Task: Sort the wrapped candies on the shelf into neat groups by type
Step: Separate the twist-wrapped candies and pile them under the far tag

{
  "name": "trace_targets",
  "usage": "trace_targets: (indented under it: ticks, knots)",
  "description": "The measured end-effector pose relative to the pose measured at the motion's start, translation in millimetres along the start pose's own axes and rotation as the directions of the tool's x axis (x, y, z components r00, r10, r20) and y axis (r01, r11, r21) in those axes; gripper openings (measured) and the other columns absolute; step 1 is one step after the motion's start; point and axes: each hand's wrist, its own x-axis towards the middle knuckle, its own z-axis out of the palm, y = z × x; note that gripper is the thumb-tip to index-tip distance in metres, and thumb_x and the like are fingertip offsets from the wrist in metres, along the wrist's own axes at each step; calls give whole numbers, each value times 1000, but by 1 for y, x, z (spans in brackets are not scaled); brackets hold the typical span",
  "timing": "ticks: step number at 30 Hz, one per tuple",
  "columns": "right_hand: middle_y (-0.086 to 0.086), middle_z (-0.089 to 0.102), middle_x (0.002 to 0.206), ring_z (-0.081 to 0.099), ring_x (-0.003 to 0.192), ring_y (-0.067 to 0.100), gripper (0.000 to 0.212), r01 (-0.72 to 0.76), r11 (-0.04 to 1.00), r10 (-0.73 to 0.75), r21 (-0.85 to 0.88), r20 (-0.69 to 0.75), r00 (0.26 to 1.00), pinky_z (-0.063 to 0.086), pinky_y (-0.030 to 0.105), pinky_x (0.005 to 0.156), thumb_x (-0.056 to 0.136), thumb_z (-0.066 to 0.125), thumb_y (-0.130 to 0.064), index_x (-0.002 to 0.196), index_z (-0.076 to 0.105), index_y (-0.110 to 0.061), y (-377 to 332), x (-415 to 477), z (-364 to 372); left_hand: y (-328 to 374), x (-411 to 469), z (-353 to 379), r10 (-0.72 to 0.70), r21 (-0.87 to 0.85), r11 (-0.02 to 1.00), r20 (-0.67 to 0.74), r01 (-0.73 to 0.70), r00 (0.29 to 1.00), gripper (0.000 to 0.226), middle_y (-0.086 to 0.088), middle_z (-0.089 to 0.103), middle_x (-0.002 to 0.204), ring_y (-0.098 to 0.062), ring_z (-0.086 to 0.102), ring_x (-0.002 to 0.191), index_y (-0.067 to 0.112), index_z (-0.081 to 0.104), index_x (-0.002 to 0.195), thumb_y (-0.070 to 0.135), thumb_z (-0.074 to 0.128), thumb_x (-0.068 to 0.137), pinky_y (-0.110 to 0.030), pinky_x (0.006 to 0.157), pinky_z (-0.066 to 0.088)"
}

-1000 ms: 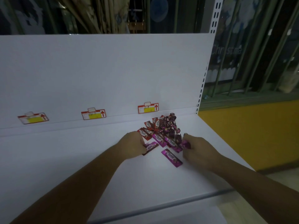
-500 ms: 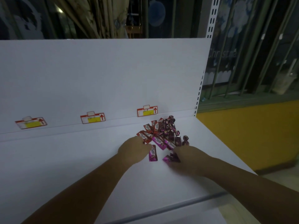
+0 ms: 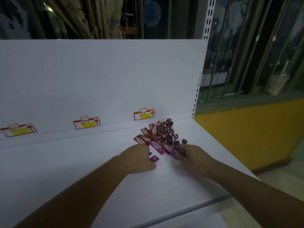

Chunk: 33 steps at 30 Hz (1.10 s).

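Observation:
A heap of wrapped candies lies at the back right of the white shelf (image 3: 65,162). It holds red Choco bars (image 3: 142,139), magenta Choco bars (image 3: 157,145) and dark purple twist-wrapped candies (image 3: 166,130). My left hand (image 3: 137,159) rests curled at the heap's near left edge, with a magenta bar (image 3: 153,158) poking out from its fingertips. My right hand (image 3: 195,155) sits at the heap's near right edge, its fingers closed on a magenta bar (image 3: 180,149).
Three red and yellow price tags (image 3: 86,123) hang along the foot of the white back panel (image 3: 98,76). The shelf's front lip (image 3: 189,209) runs below my forearms. A slotted upright (image 3: 208,18) and a yellow wall (image 3: 246,132) stand to the right.
My right hand moved back up to the heap's right edge with a magenta bar. My left hand pulled a magenta bar nearer and curled over it.

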Motion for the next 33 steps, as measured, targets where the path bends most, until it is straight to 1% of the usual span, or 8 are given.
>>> trace_targets:
  ticks: [4, 10, 13, 18, 22, 25, 29, 33]
  knots:
    - [7, 60, 89, 55, 77, 23, 10, 9, 1000, -10, -24, -78, 997, 34, 27, 60, 90, 44, -20, 92, 53, -14, -4, 6, 4, 0, 2, 5, 65, 80, 995, -53, -61, 996, 16, 3, 58, 82, -10, 55, 76, 19, 46, 73, 29, 52, 84, -22, 66, 42]
    - [1, 60, 92, 59, 86, 22, 32, -12, 948, -42, -319, -161, 986, 35, 26, 63, 91, 43, -50, 102, 56, -22, 0, 16, 12, 1, 20, -1, -13, -168, 985, -245, -29, 969, 8, 7, 50, 71, -7, 46, 64, 19, 48, 84, 16, 43, 90, -20, 53, 31]
    - [0, 61, 88, 60, 86, 21, 34, -5, 945, -49, -328, -157, 986, 34, 25, 62, 84, 49, -54, 96, 58, -24, 0, 19, 13, 9, 38, -5, -153, -286, 954, -196, 93, 969, 18, -2, 58, 79, -20, 55, 74, 15, 55, 84, 23, 41, 91, -27, 61, 38]
    - [1, 53, 77, 60, 87, 25, 25, 52, 917, -93, -396, -84, 992, 31, 25, 60, 92, 43, -39, 93, 58, -18, 1, 18, 11, 14, 52, 1, -263, -118, 961, -118, 249, 958, 49, -4, 60, 76, -20, 60, 77, 13, 58, 76, 62, 55, 79, -30, 71, 49]
    - [3, 60, 86, 59, 83, 24, 20, 98, 920, -138, -379, -80, 987, 27, 27, 58, 93, 44, -35, 84, 53, -19, 12, 8, 1, 8, 45, -3, -208, -300, 934, -18, 193, 978, 32, 3, 54, 59, -6, 50, 49, 15, 55, 62, 40, 71, 75, -17, 46, 36]
    - [3, 61, 84, 52, 70, 19, 26, 107, 960, -154, -259, -168, 974, 29, 28, 59, 95, 42, -37, 86, 56, -17, 19, 1, -6, 1, 32, -7, -138, -382, 912, 63, 152, 988, 19, -3, 67, 73, -8, 57, 56, 10, 65, 78, 29, 69, 74, -18, 50, 43]
    - [-6, 65, 73, 63, 68, 14, 17, 106, 982, -84, 159, -141, 986, 46, 24, 61, 96, 44, -19, 84, 56, -17, 21, -1, -18, -5, 17, -6, -128, -36, 991, 35, 130, 991, 19, 4, 56, 70, -9, 54, 65, 19, 55, 75, 35, 51, 85, -20, 58, 43]
    - [2, 69, 64, 66, 58, 16, 18, 55, 762, 19, 645, -107, 994, 52, 25, 57, 92, 50, -2, 87, 61, -16, 24, 6, -30, -10, 9, -9, -120, -151, 980, 83, 132, 989, 16, 2, 53, 72, -7, 48, 62, 22, 51, 71, 23, 51, 87, -17, 56, 36]
